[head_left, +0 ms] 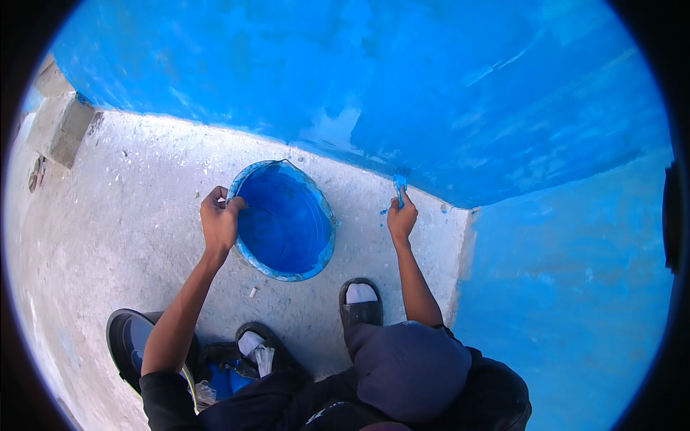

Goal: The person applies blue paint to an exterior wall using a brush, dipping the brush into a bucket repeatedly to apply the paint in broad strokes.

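My left hand (pixel 221 219) grips the left rim of a round bucket (pixel 327 205), thumb inside and fingers outside. Blue paint coats the bucket's inner wall and crusts its rim. It is tilted so that its mouth faces me. In my right hand (pixel 402 218) is a blue-smeared paintbrush (pixel 399 188), held by the handle. The brush's tip meets the foot of the blue-painted wall (pixel 431 108), just above the floor. A paler patch (pixel 341 128) shows on the wall to the left of the brush.
A black bucket (pixel 115 337) stands at my lower left, beside plastic bags (pixel 230 377). Concrete blocks (pixel 68 129) sit at the far left by the wall. A second blue wall (pixel 560 280) meets the first at a corner on the right. Drips mark the pale floor (pixel 158 194).
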Motion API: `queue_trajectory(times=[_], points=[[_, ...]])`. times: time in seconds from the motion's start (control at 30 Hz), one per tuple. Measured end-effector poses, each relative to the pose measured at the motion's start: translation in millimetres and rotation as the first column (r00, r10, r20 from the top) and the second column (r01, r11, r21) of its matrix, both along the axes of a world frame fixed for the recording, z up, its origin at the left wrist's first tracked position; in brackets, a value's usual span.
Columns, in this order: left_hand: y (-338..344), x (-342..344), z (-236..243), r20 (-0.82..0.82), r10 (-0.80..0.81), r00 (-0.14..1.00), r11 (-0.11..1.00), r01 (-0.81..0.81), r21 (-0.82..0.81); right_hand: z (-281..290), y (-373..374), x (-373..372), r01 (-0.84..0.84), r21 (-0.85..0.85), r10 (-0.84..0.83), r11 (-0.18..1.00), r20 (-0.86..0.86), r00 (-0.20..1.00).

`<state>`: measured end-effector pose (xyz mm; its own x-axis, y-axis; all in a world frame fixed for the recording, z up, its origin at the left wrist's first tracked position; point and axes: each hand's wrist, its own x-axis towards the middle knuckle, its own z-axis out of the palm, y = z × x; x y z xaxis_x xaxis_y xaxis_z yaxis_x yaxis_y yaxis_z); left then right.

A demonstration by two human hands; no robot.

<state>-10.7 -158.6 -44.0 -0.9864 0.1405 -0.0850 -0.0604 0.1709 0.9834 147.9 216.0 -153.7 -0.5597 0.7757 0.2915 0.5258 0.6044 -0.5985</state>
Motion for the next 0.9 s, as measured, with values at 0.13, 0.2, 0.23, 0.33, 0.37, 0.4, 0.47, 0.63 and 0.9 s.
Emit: queue_trajectory(times=[0.13, 0.2, 0.23, 0.33, 0.37, 0.4, 0.47, 0.63, 0.9], points=[[1, 1, 0, 0.012, 0.01, 1.0, 0.999, -0.01, 0.032, 1, 18, 3, 0.028, -0.233, 0.02, 0.972, 0.2, 0.98], [-2, 0, -1, 0.008, 0.013, 1.0, 0.999, -0.013, 0.036, 18, 14, 2, 0.012, -0.216, 0.009, 0.976, 0.097, 0.995], [1, 0, -1, 0.009, 0.005, 1.0, 0.999, -0.005, 0.038, 27, 18, 3, -0.004, -0.116, 0.005, 0.993, 0.006, 1.0], [-6, 2, 1, 0.016, 0.02, 1.0, 1.0, -0.02, -0.005, 72, -12, -4, -0.03, -0.086, 0.009, 0.996, -0.237, 0.971], [-5, 2, 3, 0.016, 0.021, 1.0, 1.0, -0.021, -0.017, 81, -16, -3, -0.016, -0.07, -0.005, 0.997, -0.288, 0.958], [-4, 1, 1, 0.005, 0.017, 1.0, 1.0, -0.017, -0.003, 88, -22, -2, -0.003, -0.056, -0.016, 0.998, -0.339, 0.941], [-1, -2, -3, -0.016, 0.007, 1.0, 1.0, -0.006, 0.022, 90, -25, -1, 0.004, 0.042, 0.015, 0.999, -0.43, 0.903], [-2, -1, -3, 0.002, 0.015, 1.0, 0.999, -0.015, 0.048, 68, -24, -6, 0.004, 0.105, 0.032, 0.994, -0.34, 0.94], [2, 2, 0, -0.005, 0.016, 1.0, 1.0, -0.016, 0.001, -8, 10, -3, -0.06, -0.153, 0.067, 0.986, 0.04, 0.997]])
